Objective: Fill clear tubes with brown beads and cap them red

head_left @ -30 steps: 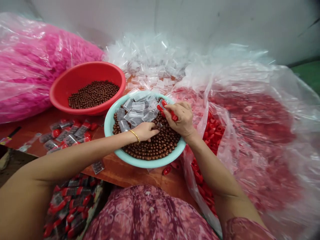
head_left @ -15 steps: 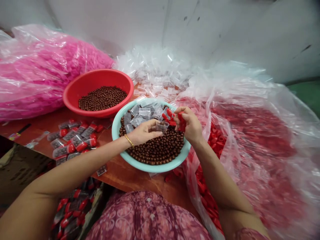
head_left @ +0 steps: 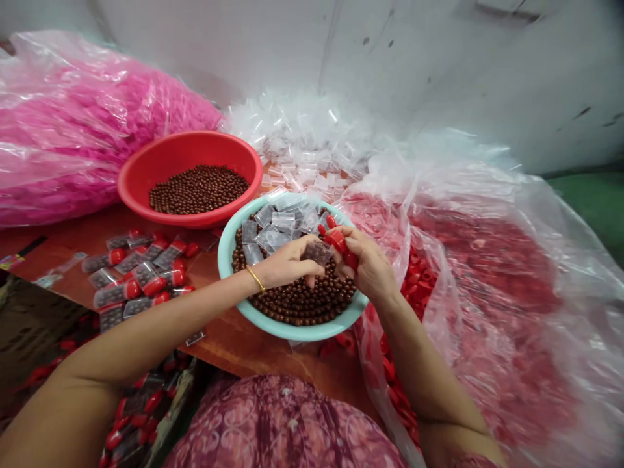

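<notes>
Over the pale blue basin (head_left: 225, 250), my left hand (head_left: 287, 263) grips a clear plastic container (head_left: 319, 252) with dark contents, tilted toward the right. Close beside its mouth, my right hand (head_left: 365, 263) pinches a red plastic cap (head_left: 337, 239); whether cap and container touch I cannot tell. More red shows between the right fingers. Beneath both hands the basin holds brown round beads (head_left: 302, 302). Empty clear containers (head_left: 283, 221) lie on the beads at the back, and a few red caps sit near the basin's right side.
Filled, red-capped containers (head_left: 141, 273) lie left on the table, with more in a box (head_left: 139, 416) below. Behind stands a red basin (head_left: 127, 185) of beads. A pink-filled bag (head_left: 97, 123), loose clear containers (head_left: 307, 149) and a bag of red caps (head_left: 487, 273) surround it.
My left hand has turned the container toward the right hand. My right hand has moved slightly down and left, bringing a red cap up to the container's mouth.
</notes>
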Demonstrator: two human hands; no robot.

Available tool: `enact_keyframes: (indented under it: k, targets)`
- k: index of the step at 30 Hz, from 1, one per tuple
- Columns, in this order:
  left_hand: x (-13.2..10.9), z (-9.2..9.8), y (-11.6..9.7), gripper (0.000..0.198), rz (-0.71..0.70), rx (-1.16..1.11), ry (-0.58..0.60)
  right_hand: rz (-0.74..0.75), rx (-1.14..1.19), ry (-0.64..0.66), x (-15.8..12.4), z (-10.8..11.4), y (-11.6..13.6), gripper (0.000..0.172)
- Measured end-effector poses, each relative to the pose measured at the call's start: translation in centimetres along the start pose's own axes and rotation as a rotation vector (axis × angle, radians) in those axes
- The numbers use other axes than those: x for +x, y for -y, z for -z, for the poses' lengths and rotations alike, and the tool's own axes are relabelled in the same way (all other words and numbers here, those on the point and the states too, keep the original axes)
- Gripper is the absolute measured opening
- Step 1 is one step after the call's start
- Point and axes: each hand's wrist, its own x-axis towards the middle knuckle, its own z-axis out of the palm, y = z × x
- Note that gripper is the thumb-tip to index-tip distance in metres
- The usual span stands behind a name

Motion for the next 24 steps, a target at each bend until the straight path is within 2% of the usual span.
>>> enact_keyframes:
  k: [2, 5, 9, 12, 19, 24]
  targets:
    - [0.0, -0.3, -0.1, 0.022, 0.030, 0.140, -0.043, 0.084, -0.127, -0.044, -0.1, 0.4, -0.1, 0.027]
    - [0.1, -0.6, 0.3, 0.025, 0.032, 0.226, -0.046, 0.283, -0.433, -0.046, -0.4, 0.9, -0.4, 0.027]
    - [0.3, -0.4, 1.3, 0.027, -0.092, 0.362, -0.117, 0.456, -0.670, -0.026, -0.8, 1.0, -1.1, 0.032]
    - [0.3, -0.1, 1.7, 0.026, -0.133, 0.423, -0.169, 0.522, -0.753, -0.034, -1.0, 0.6, -1.7, 0.036]
    - [-0.3, -0.4, 1.0, 0.013, -0.072, 0.531, -0.163, 0.566, -1.029, 0.013, -1.8, 0.7, -2.0, 0.042]
    - [0.1, -0.6, 1.0, 0.014, -0.054, 0.469, -0.178, 0.603, -1.046, 0.025, -1.6, 1.0, -1.0, 0.044]
